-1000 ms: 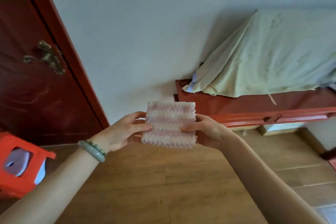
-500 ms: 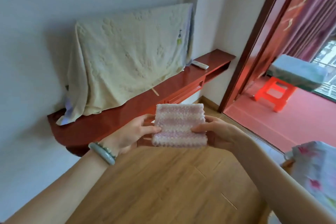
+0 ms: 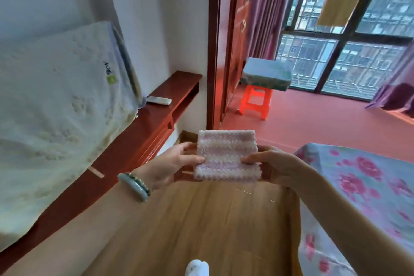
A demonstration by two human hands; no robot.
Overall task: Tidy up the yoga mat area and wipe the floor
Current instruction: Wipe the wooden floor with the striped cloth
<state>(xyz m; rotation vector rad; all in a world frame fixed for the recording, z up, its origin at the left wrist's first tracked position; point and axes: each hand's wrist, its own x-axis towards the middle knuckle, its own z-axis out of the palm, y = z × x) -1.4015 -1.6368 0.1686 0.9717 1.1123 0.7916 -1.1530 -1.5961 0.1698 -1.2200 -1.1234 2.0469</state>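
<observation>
On the left, a red wooden shelf runs along the white wall, carrying a bulky shape under a pale cream cover and, further along, a white remote control. On the right, the corner of a bed with a flowered sheet comes close to the right forearm. Between shelf and bed lies bare wooden floor. Far ahead, past a red door frame, an orange plastic stool with a blue-green cushion stands on a red floor before barred windows and purple curtains. Nothing stands between the hands and the doorway.

A folded pink-and-white striped cloth is held up in the air over the wooden floor, near the middle of the view. It is close to square, slightly wider than tall, its stripes running left to right, its flat face turned toward the camera. The left hand, with a green bangle on its wrist, pinches the cloth's left edge, thumb on the front. The right hand pinches the right edge the same way.

Compared with half a second ago, the view has swung right: the doorway and windows now fill the far side, while the cloth and both grips look unchanged.
</observation>
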